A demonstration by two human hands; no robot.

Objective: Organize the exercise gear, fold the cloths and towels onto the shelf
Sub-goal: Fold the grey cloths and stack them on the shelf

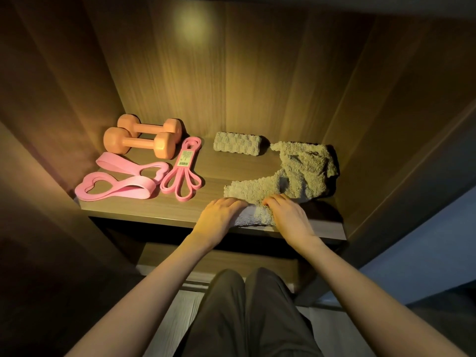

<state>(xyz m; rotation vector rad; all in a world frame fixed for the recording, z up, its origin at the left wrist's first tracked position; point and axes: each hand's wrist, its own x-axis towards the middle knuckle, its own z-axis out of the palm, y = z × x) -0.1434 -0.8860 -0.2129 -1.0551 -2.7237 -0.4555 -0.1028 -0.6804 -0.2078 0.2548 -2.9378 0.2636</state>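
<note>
Here the towel point(298, 173) lies on the shelf point(144, 210), front right. Its rolled near end runs left to right under both hands, and the crumpled rest trails away toward the back right. The left hand point(221, 213) and right hand point(287, 216) sit side by side, fingers curled over the roll, gripping it. It looks thick, nubbly and beige.

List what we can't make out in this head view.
Head view only.
- Band label text: too small to read.
- Towel near edge: covered by left hand and right hand; gripping or pressing unclear.
- Lower shelf: dark, mostly hidden behind upper shelf front edge.
</note>
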